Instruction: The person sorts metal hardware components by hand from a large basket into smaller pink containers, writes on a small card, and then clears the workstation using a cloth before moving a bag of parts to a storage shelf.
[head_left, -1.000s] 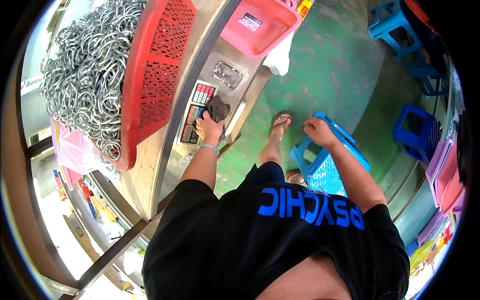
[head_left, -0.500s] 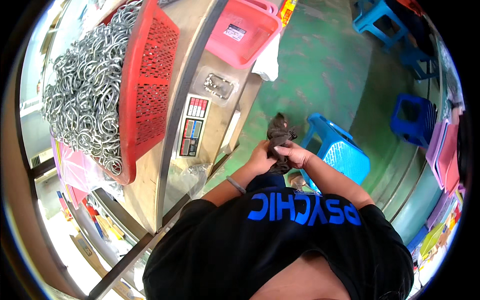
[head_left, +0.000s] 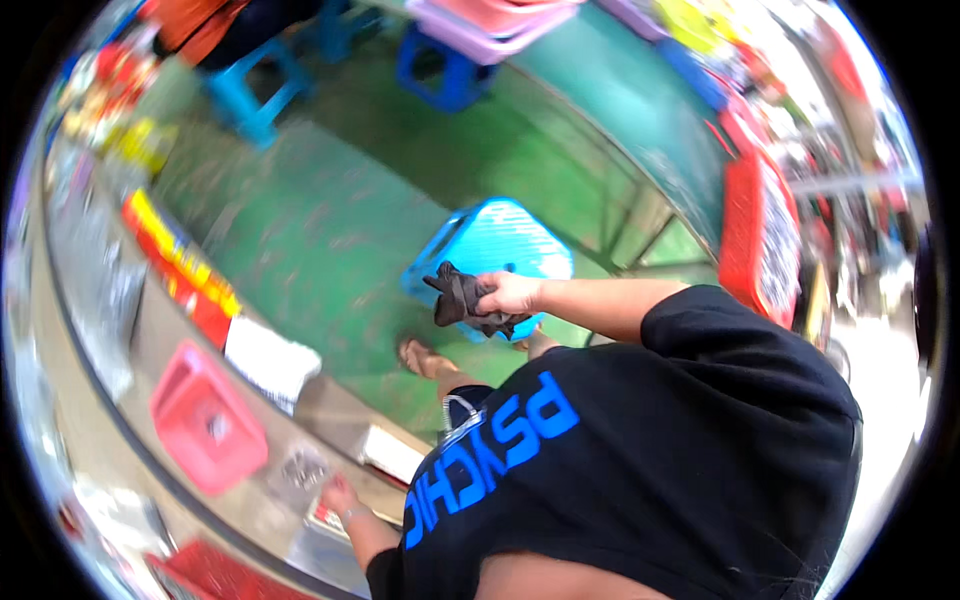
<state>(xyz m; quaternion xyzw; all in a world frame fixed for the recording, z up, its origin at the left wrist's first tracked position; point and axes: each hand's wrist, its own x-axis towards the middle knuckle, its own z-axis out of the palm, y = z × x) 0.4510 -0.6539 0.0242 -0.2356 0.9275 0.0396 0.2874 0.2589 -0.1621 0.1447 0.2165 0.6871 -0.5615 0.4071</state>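
Gripping a crumpled black fabric glove above the blue plastic stool, the right hand stays closed, while the left hand rests flat on the metal surface.

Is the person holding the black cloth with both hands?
No, only the right hand grips the black cloth; the left hand is down on the metal counter.

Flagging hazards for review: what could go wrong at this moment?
1. The right hand grips the dark glove by one end only; the loose part dangles over the blue stool and might slip.
2. The left hand rests on the bench at the view's edge, poorly watched.
3. The picture is motion-blurred, so footing might suffer.
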